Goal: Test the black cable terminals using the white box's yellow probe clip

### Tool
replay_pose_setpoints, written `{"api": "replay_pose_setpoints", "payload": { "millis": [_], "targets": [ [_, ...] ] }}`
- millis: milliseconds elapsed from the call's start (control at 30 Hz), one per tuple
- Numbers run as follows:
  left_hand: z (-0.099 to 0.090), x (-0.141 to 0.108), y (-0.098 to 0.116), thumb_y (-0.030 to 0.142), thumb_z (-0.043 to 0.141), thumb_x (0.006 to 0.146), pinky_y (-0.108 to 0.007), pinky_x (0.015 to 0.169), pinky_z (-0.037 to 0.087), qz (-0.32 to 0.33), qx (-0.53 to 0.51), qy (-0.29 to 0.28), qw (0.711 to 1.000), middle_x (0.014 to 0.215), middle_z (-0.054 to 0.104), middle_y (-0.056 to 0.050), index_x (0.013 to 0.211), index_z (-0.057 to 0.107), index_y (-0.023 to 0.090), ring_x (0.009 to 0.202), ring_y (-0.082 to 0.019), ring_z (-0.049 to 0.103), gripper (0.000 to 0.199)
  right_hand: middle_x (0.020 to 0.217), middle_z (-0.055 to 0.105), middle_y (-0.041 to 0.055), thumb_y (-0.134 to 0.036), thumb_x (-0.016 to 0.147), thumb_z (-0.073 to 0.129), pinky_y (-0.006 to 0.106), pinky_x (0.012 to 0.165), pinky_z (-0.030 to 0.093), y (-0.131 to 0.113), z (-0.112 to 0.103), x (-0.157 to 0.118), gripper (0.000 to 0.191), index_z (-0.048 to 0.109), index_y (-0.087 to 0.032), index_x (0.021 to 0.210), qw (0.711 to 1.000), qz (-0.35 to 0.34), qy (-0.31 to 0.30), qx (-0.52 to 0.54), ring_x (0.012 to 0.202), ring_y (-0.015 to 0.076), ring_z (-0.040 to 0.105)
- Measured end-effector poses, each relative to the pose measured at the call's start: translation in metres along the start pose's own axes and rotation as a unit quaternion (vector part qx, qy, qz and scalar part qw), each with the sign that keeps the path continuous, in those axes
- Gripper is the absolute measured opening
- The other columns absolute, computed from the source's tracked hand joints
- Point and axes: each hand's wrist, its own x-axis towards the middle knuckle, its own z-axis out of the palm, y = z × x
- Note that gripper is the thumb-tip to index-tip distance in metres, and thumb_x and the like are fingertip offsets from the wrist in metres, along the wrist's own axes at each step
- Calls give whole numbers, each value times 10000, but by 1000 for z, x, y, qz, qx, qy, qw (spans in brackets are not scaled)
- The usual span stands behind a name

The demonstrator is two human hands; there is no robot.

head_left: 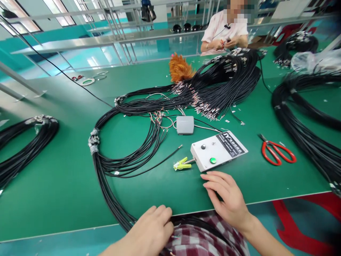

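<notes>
My left hand (154, 224) is at the table's front edge, its fingers curled over black cables (113, 197) that run down from the table to my lap. The fingertips are mostly hidden. Past that hand, more of the cables lie across my checked clothing. My right hand (226, 195) holds nothing; its fingers are outstretched and a little apart, just below a white control box (207, 154) with a black knob and a lit green button. A yellow-green clip (182, 164) sticks out from the box's left end. One loose cable end (179, 146) points toward the box.
A grey box (185, 125) lies behind the control box. Red-handled pliers (277, 151) rest to the right. Large cable coils (239, 81) fill the back, with an orange feathery bundle (181, 67) beside them. Other coils (298, 110) lie at both sides. A person (226, 32) sits opposite.
</notes>
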Motion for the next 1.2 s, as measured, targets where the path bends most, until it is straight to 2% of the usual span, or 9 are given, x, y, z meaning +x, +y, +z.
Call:
{"api": "replay_pose_setpoints", "payload": {
  "millis": [67, 167, 233, 300, 400, 500, 667, 833, 1200],
  "targets": [
    [-4, 3, -4, 94, 561, 850, -279, 671, 472, -32, -88, 62, 994, 767, 682, -41, 786, 633, 193, 710, -196, 620, 138, 1089, 733, 52, -29, 860, 582, 386, 910, 503, -8, 0, 4, 260, 650, -219, 1023, 999, 25, 0, 31, 1065, 211, 630],
    [-24, 18, -4, 150, 546, 923, -214, 650, 472, -101, -255, 187, 943, 751, 705, 1, 836, 648, 213, 681, -143, 635, 148, 1080, 733, 48, -129, 895, 593, 370, 908, 512, -29, 5, 14, 216, 670, -245, 1060, 974, 155, -14, 163, 1024, 203, 656],
    [-32, 29, 0, 192, 595, 908, -193, 605, 464, -128, -304, 242, 912, 712, 700, 17, 790, 653, 212, 639, -129, 629, 134, 980, 744, 45, -250, 917, 600, 323, 824, 539, -46, 11, 23, 136, 688, -240, 1020, 904, 291, -32, 311, 893, 181, 690],
    [-33, 38, 4, 200, 600, 898, -192, 572, 458, -142, -320, 264, 899, 674, 683, 19, 745, 646, 203, 606, -128, 613, 160, 827, 735, 33, -381, 900, 627, 279, 728, 535, -58, 18, 33, 186, 697, -212, 929, 791, 400, -43, 462, 732, 149, 679],
    [-25, 45, 5, 205, 579, 902, -199, 561, 455, -154, -322, 278, 892, 661, 662, 14, 725, 633, 195, 596, -130, 599, 185, 685, 674, 7, -488, 820, 695, 224, 644, 483, -66, 28, 44, 314, 684, -174, 795, 646, 473, -20, 599, 610, 100, 597],
    [-18, 45, 4, 190, 563, 908, -198, 570, 450, -145, -299, 292, 897, 669, 639, 16, 729, 624, 195, 599, -123, 587, 189, 626, 625, -13, -472, 741, 777, 197, 601, 434, -65, 33, 49, 338, 659, -156, 739, 582, 503, -3, 639, 571, 76, 539],
    [-15, 46, 5, 196, 552, 910, -207, 569, 462, -155, -298, 311, 889, 665, 629, 10, 718, 610, 195, 594, -131, 592, 201, 604, 596, -32, -418, 664, 852, 194, 577, 393, -68, 37, 46, 348, 627, -160, 728, 556, 515, 6, 652, 553, 69, 499],
    [-11, 47, 5, 232, 566, 902, -218, 556, 481, -182, -343, 315, 866, 653, 652, 0, 709, 620, 193, 586, -146, 609, 204, 607, 588, -36, -439, 674, 848, 204, 575, 379, -71, 39, 41, 357, 640, -164, 766, 584, 514, 15, 628, 551, 72, 489],
    [-9, 46, 5, 228, 559, 905, -218, 568, 485, -189, -346, 312, 865, 661, 650, 0, 718, 623, 190, 594, -144, 608, 201, 647, 641, -11, -436, 696, 822, 220, 600, 411, -68, 38, 44, 328, 662, -159, 765, 582, 510, 0, 634, 575, 86, 532]
  ]
}}
